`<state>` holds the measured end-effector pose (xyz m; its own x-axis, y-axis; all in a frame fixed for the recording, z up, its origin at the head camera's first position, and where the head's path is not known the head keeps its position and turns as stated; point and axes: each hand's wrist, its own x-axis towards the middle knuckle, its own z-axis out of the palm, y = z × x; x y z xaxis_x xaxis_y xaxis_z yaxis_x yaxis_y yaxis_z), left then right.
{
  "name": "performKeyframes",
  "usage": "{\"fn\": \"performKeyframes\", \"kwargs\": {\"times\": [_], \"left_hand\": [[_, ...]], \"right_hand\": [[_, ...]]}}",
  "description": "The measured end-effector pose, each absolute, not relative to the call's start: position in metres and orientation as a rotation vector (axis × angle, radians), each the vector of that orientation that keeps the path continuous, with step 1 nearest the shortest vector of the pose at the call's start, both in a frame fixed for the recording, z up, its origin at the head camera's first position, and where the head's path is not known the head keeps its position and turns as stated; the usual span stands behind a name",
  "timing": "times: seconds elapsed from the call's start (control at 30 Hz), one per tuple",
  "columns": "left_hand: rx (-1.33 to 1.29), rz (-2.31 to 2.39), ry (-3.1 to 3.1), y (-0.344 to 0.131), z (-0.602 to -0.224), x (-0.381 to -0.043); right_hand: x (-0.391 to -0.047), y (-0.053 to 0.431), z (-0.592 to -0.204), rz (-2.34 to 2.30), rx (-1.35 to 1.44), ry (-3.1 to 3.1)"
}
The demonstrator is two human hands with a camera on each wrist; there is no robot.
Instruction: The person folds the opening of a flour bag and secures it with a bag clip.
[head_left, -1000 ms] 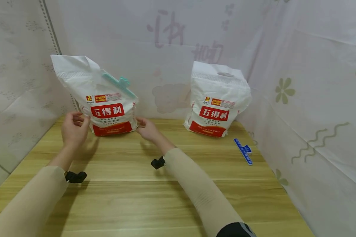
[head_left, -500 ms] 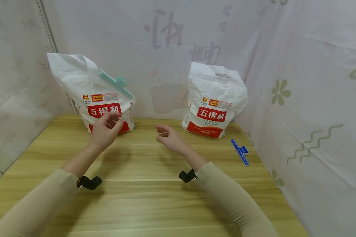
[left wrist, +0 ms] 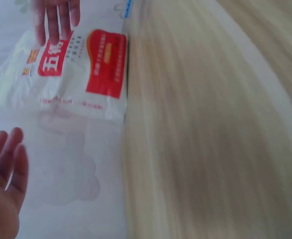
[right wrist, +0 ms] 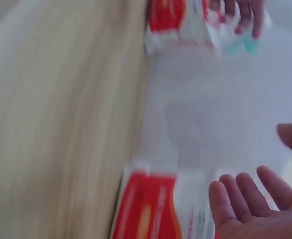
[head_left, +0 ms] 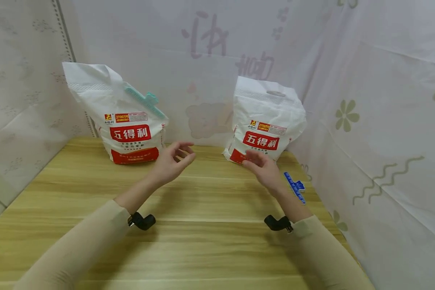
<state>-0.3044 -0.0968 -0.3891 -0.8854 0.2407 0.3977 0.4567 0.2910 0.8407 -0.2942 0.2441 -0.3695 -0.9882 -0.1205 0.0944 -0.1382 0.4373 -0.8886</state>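
Note:
Two white flour bags with red labels stand at the back of the table. The left flour bag (head_left: 105, 108) has its top corner folded down under a teal sealing clip (head_left: 146, 100). The right flour bag (head_left: 261, 112) has a flat top with a handle slot and carries no clip. My left hand (head_left: 170, 163), fingers loosely bent and holding nothing, is just right of the left bag's lower corner. My right hand (head_left: 266, 171), also holding nothing, overlaps the right bag's lower label in the head view. A blue sealing clip (head_left: 295, 188) lies beside my right wrist.
The wooden table (head_left: 210, 249) runs back to a patterned cloth (head_left: 206, 80) hung behind the bags. Another cloth (head_left: 395, 133) closes off the right side, near the blue clip.
Both hands have left the sides of the left flour bag and moved right. The right hand has reached the front of the right flour bag. Both bags and both clips stay in place.

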Motion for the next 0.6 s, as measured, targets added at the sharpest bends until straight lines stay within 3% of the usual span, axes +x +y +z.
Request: {"fn": "performKeyframes", "kwargs": {"times": [0.3,0.6], "left_hand": [[-0.741,-1.813,-2.360,-0.042,-0.383,-0.332],[-0.603,-1.967,-2.405,-0.003,-0.388,-0.367]], "right_hand": [[-0.315,0.326,-0.359,1.574,-0.257,-2.436],[-0.341,0.357,-0.372,1.728,-0.384,-2.377]]}}
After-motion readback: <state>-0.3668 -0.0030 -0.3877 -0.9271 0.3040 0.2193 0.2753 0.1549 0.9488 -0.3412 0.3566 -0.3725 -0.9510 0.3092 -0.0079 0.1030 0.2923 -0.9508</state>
